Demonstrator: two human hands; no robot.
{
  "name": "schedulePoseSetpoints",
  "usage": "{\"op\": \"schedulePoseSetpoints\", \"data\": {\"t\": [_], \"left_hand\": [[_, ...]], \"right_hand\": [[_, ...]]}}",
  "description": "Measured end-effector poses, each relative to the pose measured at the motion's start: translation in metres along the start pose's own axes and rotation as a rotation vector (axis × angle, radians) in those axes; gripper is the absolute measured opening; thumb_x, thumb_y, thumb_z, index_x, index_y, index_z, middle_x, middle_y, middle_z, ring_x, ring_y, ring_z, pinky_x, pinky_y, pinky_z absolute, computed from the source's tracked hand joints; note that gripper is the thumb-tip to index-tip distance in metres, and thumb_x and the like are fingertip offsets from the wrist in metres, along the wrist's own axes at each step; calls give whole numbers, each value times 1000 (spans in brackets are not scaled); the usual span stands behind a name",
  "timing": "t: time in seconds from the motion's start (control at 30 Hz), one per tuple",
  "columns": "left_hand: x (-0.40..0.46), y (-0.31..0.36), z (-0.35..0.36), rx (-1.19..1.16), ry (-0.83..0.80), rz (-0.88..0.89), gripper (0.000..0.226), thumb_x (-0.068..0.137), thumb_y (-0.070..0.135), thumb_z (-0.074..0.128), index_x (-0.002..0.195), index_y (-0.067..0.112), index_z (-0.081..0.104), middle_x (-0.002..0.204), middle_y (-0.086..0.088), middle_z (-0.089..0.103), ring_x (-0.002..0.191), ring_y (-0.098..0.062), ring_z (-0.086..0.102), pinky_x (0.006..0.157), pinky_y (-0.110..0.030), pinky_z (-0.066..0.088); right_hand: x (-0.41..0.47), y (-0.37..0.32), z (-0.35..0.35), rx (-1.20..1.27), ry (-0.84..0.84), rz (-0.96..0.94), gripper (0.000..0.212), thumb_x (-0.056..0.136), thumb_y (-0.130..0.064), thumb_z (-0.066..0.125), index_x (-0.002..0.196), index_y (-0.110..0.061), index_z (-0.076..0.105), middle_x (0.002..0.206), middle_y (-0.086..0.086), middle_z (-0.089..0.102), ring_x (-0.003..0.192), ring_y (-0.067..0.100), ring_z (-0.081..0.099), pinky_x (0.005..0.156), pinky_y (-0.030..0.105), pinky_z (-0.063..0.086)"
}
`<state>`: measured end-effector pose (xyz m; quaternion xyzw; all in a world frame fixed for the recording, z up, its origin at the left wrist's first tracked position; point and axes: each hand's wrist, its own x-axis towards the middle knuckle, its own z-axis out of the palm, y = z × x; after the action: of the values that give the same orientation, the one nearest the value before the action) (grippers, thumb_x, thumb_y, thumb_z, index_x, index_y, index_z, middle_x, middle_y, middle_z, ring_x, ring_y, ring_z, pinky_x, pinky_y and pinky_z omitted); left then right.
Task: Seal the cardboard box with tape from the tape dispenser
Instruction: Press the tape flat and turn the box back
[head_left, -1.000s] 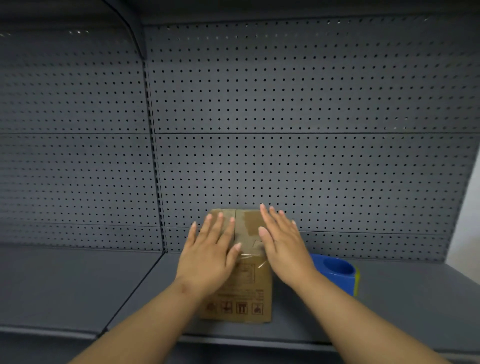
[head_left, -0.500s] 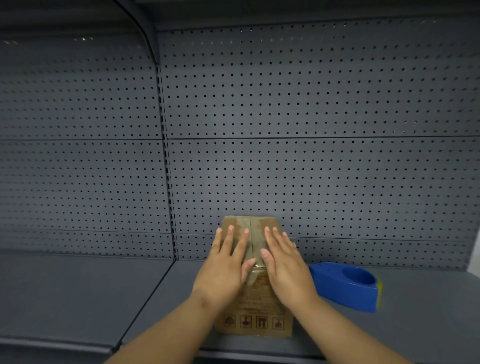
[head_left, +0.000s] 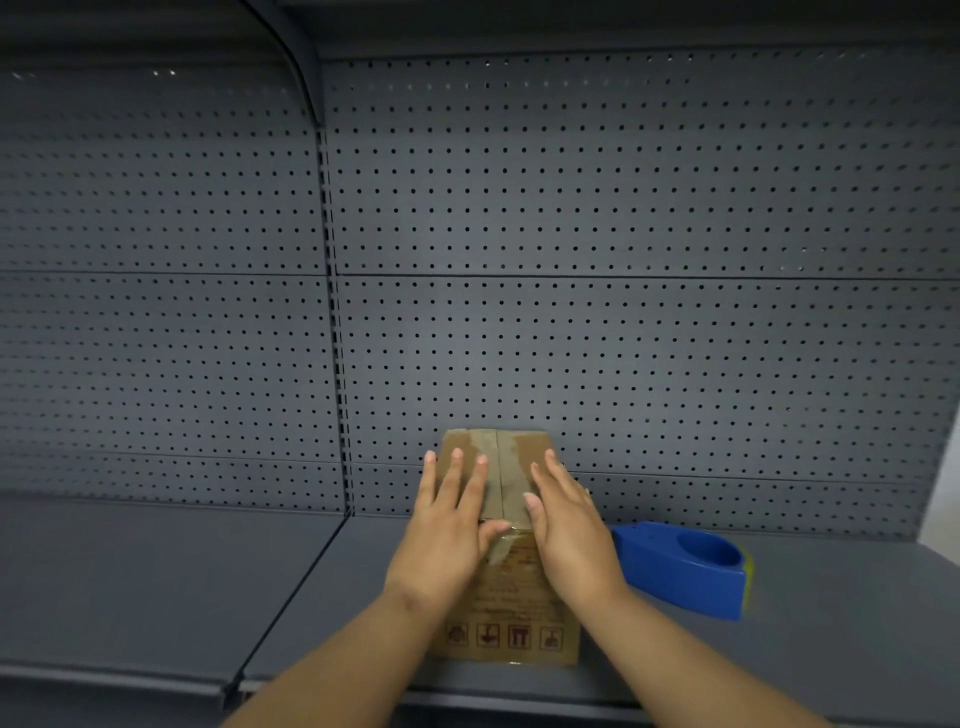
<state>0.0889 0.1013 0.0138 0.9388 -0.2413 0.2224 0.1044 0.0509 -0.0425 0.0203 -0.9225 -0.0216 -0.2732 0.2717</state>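
A grey pegboard wall fills most of the view, and below it runs a grey metal shelf whose front edge crosses the bottom of the picture. The cardboard box stands on this shelf near the front edge, a little right of the joint between two shelf sections, its far side close to the pegboard. Just beside it on the right, apart from it, lies the blue tape dispenser, held by no one.

Both hands lie flat on the box top, one on each side of the centre seam. The left hand has its fingers spread and extended, thumb touching the near top edge; the right hand has its fingers straight and close together. Neither grips anything.

A shiny strip of tape appears to run along the seam and down onto the front face, so the seal looks laid. What seems left is pressing it flat, and perhaps more strips; the far end cannot be checked.

Compared with half a second ago, the hands sit slightly further apart, showing more of the taped seam, and the left thumb is now on the near edge.
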Motion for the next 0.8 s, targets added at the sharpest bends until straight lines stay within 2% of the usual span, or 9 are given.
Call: {"op": "schedulePoseSetpoints", "data": {"t": [0.07,0.17,0.27,0.33,0.43,0.53,0.63,0.73,0.8], "left_hand": [[-1,1,-2,7,6,3,98,52,71,-39,137,25,-20,157,-9,-10,130,-28,-32,105,-30,-11],[-2,4,-5,-20,11,-19,101,56,70,-37,143,24,-15,156,-9,-14,131,-23,-33,110,-34,-12],[-2,8,-13,57,-17,-48,79,73,64,-21,143,26,-17,155,-6,-18,132,-18,-31,113,-38,-13],[-1,12,-20,159,-45,-81,63,87,55,-6,141,27,-21,152,-6,-25,132,-17,-32,112,-43,-17],[-1,29,-28,208,3,-111,58,93,48,0,144,24,-15,148,-6,-28,129,-19,-34,107,-46,-23],[-2,59,-26,138,55,-118,69,82,46,-13,147,23,-3,156,-9,-13,136,-21,-25,106,-45,-21],[0,86,-19,25,-30,-133,71,84,53,-10,147,26,9,158,-8,-2,144,-24,-10,110,-47,-15],[3,99,-12,-30,-100,-185,104,56,63,-28,144,33,18,158,-6,9,144,-26,0,111,-54,-9],[3,102,-8,-5,-108,-215,111,49,64,-29,142,34,24,156,-5,15,144,-28,4,110,-57,-6]], "right_hand": [[1,-2,0,17,-8,19,43,99,-29,31,140,-17,33,155,-4,12,141,14,12,116,37,16],[5,-2,1,34,-37,36,39,99,-27,30,136,-16,39,155,-2,12,141,20,16,113,41,23],[7,1,-4,100,-99,64,39,99,-30,32,133,-15,44,155,-2,10,140,22,19,113,39,23],[9,3,-9,134,-137,66,43,99,-35,29,138,-17,37,156,-4,6,141,20,14,115,38,17],[13,1,-20,129,-180,67,48,98,-42,21,144,-27,21,155,-9,0,142,14,4,114,47,-4],[18,2,-37,180,-143,65,46,98,-42,18,143,-34,19,155,-10,2,142,10,2,112,48,-11],[20,11,-52,157,-105,53,46,98,-41,18,143,-32,17,155,-10,2,142,9,1,112,46,-13],[18,23,-64,95,-105,49,48,98,-41,18,144,-30,14,155,-9,1,141,8,-1,113,44,-12],[16,28,-69,74,-107,51,48,98,-41,19,145,-29,12,155,-8,0,141,8,-3,113,42,-11]]}}
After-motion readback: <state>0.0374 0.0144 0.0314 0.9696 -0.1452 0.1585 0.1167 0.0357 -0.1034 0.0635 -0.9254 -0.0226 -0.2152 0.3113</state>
